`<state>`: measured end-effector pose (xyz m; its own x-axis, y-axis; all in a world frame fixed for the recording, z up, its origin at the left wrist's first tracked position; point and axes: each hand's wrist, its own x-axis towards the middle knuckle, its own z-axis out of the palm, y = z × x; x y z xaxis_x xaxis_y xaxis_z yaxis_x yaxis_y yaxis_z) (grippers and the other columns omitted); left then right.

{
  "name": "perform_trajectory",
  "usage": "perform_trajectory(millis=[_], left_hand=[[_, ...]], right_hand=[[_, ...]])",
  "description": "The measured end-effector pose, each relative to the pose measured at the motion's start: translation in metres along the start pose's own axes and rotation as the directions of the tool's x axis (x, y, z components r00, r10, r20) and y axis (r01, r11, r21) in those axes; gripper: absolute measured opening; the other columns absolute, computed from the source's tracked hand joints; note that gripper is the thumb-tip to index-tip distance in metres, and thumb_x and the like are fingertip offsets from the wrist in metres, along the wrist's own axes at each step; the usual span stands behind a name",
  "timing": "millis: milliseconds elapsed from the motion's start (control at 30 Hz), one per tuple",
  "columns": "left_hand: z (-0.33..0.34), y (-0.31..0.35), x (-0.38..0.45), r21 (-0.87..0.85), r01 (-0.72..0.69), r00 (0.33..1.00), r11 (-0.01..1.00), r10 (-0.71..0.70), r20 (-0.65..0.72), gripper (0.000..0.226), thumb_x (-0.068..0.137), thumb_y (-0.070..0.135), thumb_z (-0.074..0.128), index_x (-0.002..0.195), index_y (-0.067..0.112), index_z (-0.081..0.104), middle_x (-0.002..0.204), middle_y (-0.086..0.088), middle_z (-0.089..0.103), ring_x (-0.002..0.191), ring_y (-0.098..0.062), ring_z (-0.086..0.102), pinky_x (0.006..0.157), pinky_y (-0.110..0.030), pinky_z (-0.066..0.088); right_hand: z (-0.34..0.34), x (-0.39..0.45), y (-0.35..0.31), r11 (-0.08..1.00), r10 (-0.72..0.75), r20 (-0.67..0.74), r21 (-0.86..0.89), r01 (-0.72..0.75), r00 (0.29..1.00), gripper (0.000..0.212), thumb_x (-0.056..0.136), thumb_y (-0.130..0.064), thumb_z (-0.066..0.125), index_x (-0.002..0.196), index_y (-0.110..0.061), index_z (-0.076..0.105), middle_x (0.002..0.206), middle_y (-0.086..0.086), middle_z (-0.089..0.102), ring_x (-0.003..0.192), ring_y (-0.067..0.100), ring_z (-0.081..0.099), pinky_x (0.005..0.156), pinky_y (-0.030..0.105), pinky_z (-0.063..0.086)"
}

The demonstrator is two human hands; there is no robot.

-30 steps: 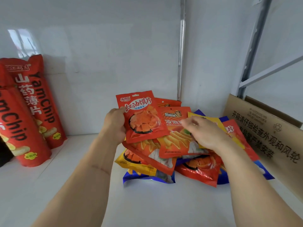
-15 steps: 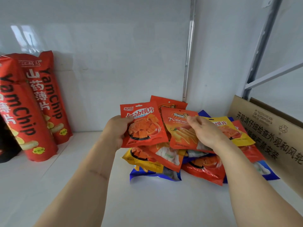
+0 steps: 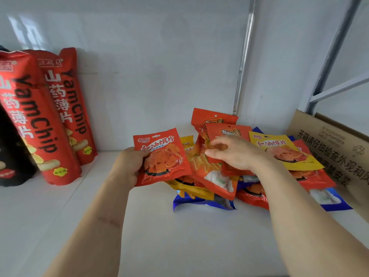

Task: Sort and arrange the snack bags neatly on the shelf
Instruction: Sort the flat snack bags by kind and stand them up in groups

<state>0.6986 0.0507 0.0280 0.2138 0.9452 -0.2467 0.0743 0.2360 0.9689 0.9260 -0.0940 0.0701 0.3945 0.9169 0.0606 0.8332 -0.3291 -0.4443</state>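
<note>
The left hand (image 3: 129,168) is gripping a red snack bag (image 3: 161,156) by its left edge, fingers curled behind it, lifted at frame centre. The right hand (image 3: 237,154) is pinching an orange-red bag (image 3: 229,132) atop the pile of snack bags (image 3: 211,184) lying right of centre on the white shelf (image 3: 159,236). Tall YamChip bags (image 3: 65,104) are leaning at the left, and a cardboard box (image 3: 335,144) is sitting at the right edge.
</note>
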Motion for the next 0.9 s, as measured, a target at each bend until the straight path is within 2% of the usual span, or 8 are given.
perform_trajectory(millis=[67, 167, 333, 467, 533, 633, 733, 900], left_hand=[[-0.006, -0.001, 0.000, 0.001, 0.008, 1.000, 1.000, -0.008, 0.014, 0.023, 0.094, 0.028, 0.068, 0.112, 0.015, 0.063, 0.106, -0.009, 0.075, 0.090, -0.035, 0.074, 0.083, -0.054, 0.060], [-0.011, -0.003, -0.001, 0.020, -0.017, 0.999, 1.000, 0.016, 0.040, 0.015, 0.096, 0.022, 0.066, 0.108, 0.012, 0.065, 0.099, -0.008, 0.075, 0.085, -0.032, 0.074, 0.068, -0.041, 0.062], [-0.024, -0.014, -0.002, 0.198, -0.133, 0.991, 0.971, 0.125, 0.054, 0.011, 0.093, 0.025, 0.067, 0.099, 0.018, 0.071, 0.096, -0.002, 0.078, 0.087, -0.029, 0.075, 0.088, -0.051, 0.059], [-0.040, -0.030, -0.009, 0.301, -0.127, 0.992, 0.945, 0.121, 0.038, 0.010, 0.089, 0.026, 0.069, 0.094, 0.018, 0.071, 0.093, -0.002, 0.078, 0.087, -0.028, 0.074, 0.089, -0.051, 0.058], [-0.052, -0.036, -0.018, 0.338, -0.126, 0.991, 0.933, 0.134, -0.002, 0.009, 0.089, 0.024, 0.069, 0.093, 0.017, 0.070, 0.093, -0.004, 0.077, 0.088, -0.030, 0.073, 0.090, -0.051, 0.057], [-0.071, -0.040, -0.036, 0.471, -0.129, 0.980, 0.873, 0.184, -0.072, 0.015, 0.094, 0.026, 0.065, 0.098, 0.011, 0.065, 0.095, -0.001, 0.070, 0.089, -0.024, 0.066, 0.084, -0.039, 0.052], [-0.086, -0.040, -0.052, 0.636, -0.115, 0.963, 0.763, 0.243, -0.117, 0.016, 0.100, 0.025, 0.058, 0.097, 0.009, 0.056, 0.096, -0.005, 0.057, 0.088, -0.024, 0.051, 0.077, -0.032, 0.036], [-0.082, -0.053, -0.069, 0.727, -0.077, 0.971, 0.683, 0.218, -0.101, 0.023, 0.099, 0.031, 0.057, 0.097, 0.008, 0.057, 0.100, -0.009, 0.060, 0.091, -0.027, 0.054, 0.076, -0.031, 0.037]], right_hand=[[0.001, -0.001, -0.001, 0.999, 0.039, -0.038, -0.033, -0.041, 0.999, 0.055, 0.091, -0.062, 0.050, 0.137, -0.032, 0.051, 0.149, -0.006, 0.044, 0.134, 0.018, 0.042, 0.105, 0.037, 0.037], [0.000, -0.010, -0.006, 0.999, 0.053, -0.141, -0.001, -0.054, 0.989, 0.052, 0.094, -0.060, 0.045, 0.137, -0.031, 0.052, 0.148, -0.005, 0.045, 0.134, 0.018, 0.043, 0.102, 0.036, 0.036], [0.012, -0.032, -0.024, 0.999, -0.030, -0.224, -0.049, 0.020, 0.974, 0.051, 0.092, -0.059, 0.050, 0.135, -0.030, 0.054, 0.145, -0.008, 0.048, 0.131, 0.015, 0.046, 0.104, 0.038, 0.040], [0.029, -0.042, -0.028, 0.998, 0.004, -0.246, -0.059, -0.019, 0.969, 0.047, 0.093, -0.058, 0.049, 0.129, -0.029, 0.058, 0.140, -0.006, 0.053, 0.115, 0.022, 0.060, 0.099, 0.045, 0.045], [0.036, -0.041, -0.029, 0.993, 0.018, -0.261, -0.105, -0.047, 0.965, 0.047, 0.093, -0.060, 0.046, 0.128, -0.030, 0.059, 0.138, -0.005, 0.055, 0.118, 0.023, 0.057, 0.102, 0.046, 0.042], [0.045, -0.039, -0.030, 0.990, -0.011, -0.310, -0.137, -0.033, 0.951, 0.044, 0.094, -0.057, 0.046, 0.123, -0.028, 0.062, 0.132, -0.003, 0.060, 0.121, 0.023, 0.053, 0.102, 0.044, 0.040], [0.052, -0.038, -0.036, 0.994, -0.036, -0.313, -0.111, 0.001, 0.949, 0.040, 0.094, -0.055, 0.047, 0.118, -0.028, 0.064, 0.127, -0.002, 0.062, 0.118, 0.025, 0.054, 0.101, 0.046, 0.040], [0.061, -0.043, -0.042, 0.994, -0.040, -0.252, -0.104, 0.014, 0.967, 0.051, 0.092, -0.063, 0.045, 0.125, -0.027, 0.060, 0.134, -0.002, 0.057, 0.121, 0.024, 0.053, 0.104, 0.048, 0.039]])
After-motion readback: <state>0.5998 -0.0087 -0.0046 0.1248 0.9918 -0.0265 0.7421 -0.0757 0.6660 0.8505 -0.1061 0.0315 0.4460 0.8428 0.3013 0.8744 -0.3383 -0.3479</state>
